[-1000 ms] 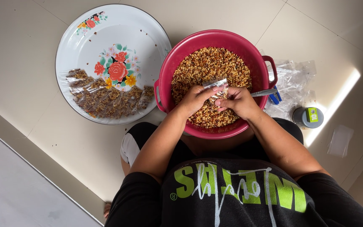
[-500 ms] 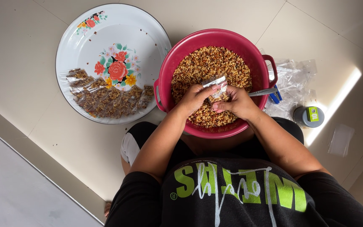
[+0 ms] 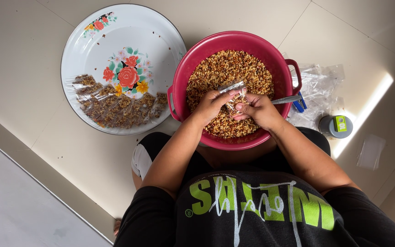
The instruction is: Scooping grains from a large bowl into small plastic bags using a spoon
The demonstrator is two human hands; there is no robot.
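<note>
Black T-shirt, green-and-white print, bare forearms

Small clear plastic bag (image 3: 235, 97), partly filled with brown nut mix, held upright at the centre of the red basin (image 3: 193, 64).

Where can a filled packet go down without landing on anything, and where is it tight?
The upper half of the floral tray is bare, above the row of filled packets. Bare floor tile lies left of the tray. It is crowded right of the red basin: empty bags and a small grey tin. Both hands hold a small clear bag over the basin.
</note>
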